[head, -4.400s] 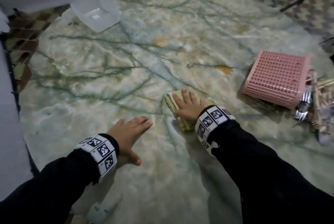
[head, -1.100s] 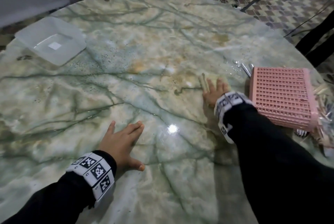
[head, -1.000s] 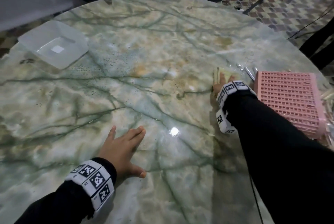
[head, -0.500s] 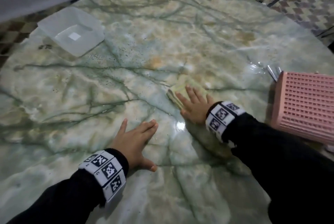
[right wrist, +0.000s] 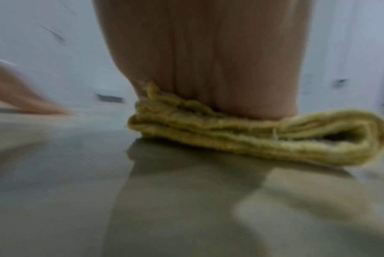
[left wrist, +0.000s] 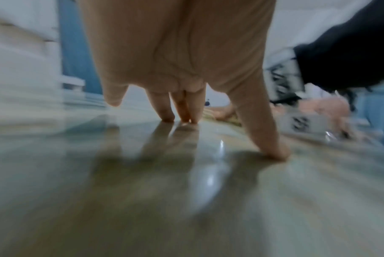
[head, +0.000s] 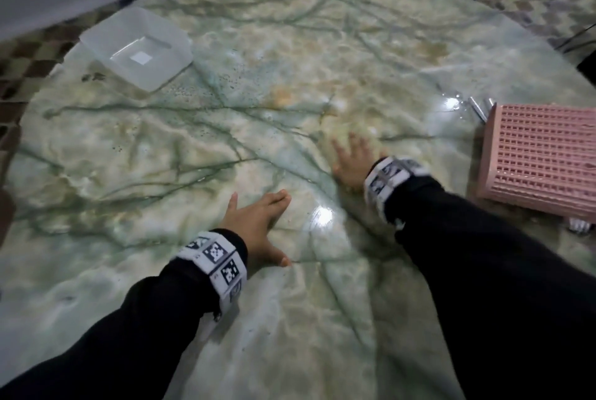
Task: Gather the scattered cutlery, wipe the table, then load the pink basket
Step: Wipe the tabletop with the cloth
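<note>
My right hand (head: 353,162) lies flat with straight fingers on a folded yellow cloth (right wrist: 252,139), pressing it onto the green marble table (head: 193,148); the head view shows this blurred. In the right wrist view my right hand (right wrist: 208,60) sits on top of the cloth. My left hand (head: 258,222) rests flat on the table with fingers spread and nothing under it; my left hand's fingertips (left wrist: 167,118) touch the surface. The pink basket (head: 541,157) lies upside down at the right edge. Metal cutlery (head: 477,107) pokes out behind it, and more cutlery (head: 580,225) shows at its near side.
A clear plastic container (head: 138,48) stands at the far left of the round table. Small droplets speckle the marble near it. Patterned floor tiles and dark cables lie beyond the table's far right rim.
Over the last second my right hand slid the cloth from beside the pink basket back toward the table's middle. My left hand stayed planted in place.
</note>
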`<control>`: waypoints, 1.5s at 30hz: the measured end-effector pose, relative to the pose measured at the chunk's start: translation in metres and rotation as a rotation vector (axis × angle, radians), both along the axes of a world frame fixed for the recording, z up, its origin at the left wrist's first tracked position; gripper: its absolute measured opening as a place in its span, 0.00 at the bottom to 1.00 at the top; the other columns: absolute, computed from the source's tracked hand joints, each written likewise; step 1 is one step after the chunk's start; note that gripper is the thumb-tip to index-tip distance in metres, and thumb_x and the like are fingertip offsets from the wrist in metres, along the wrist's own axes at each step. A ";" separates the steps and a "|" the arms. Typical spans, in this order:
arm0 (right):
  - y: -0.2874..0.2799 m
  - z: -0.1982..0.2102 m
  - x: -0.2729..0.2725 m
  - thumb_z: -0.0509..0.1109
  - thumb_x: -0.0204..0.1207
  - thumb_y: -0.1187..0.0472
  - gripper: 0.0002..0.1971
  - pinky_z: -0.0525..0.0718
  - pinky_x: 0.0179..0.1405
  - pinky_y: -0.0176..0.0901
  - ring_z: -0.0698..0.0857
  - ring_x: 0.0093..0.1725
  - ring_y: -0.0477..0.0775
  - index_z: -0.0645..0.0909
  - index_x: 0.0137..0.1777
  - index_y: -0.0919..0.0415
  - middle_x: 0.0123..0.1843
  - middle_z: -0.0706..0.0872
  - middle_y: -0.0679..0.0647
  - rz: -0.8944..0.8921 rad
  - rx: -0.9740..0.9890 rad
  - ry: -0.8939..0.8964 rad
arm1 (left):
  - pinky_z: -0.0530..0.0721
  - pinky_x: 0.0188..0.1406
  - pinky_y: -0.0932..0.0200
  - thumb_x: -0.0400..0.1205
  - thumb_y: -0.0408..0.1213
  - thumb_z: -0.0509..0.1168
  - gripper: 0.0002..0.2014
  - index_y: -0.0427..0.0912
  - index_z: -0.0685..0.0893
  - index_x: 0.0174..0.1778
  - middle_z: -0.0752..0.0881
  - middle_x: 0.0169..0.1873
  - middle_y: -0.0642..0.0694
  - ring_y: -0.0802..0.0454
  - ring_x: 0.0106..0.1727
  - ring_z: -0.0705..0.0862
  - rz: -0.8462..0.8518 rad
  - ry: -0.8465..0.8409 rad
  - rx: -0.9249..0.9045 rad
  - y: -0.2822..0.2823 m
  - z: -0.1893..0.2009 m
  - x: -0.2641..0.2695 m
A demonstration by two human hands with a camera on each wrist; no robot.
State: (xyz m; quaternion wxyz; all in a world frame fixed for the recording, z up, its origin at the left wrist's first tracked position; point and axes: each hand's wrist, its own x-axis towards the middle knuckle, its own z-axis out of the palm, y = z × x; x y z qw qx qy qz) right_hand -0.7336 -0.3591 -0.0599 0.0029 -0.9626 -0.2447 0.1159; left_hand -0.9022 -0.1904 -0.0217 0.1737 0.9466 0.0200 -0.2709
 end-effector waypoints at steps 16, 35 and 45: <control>-0.036 0.012 -0.008 0.50 0.84 0.52 0.27 0.70 0.68 0.74 0.67 0.74 0.77 0.56 0.81 0.63 0.79 0.59 0.74 -0.179 -0.048 0.002 | 0.46 0.79 0.39 0.70 0.50 0.75 0.47 0.52 0.56 0.81 0.51 0.82 0.50 0.52 0.82 0.52 0.170 -0.013 0.174 0.065 0.002 -0.029; 0.001 0.005 -0.013 0.51 0.79 0.44 0.32 0.52 0.80 0.62 0.52 0.82 0.70 0.52 0.83 0.51 0.83 0.49 0.67 -0.096 -0.070 0.115 | 0.47 0.78 0.35 0.66 0.60 0.74 0.51 0.55 0.53 0.81 0.48 0.82 0.51 0.49 0.81 0.56 0.167 0.014 0.256 0.107 0.000 -0.041; -0.049 -0.010 -0.275 0.50 0.68 0.39 0.39 0.58 0.66 0.55 0.67 0.73 0.52 0.44 0.81 0.37 0.85 0.44 0.52 0.838 0.008 0.100 | 0.53 0.77 0.34 0.67 0.62 0.72 0.51 0.54 0.51 0.82 0.47 0.82 0.50 0.49 0.82 0.54 0.128 0.020 0.308 0.105 0.003 -0.041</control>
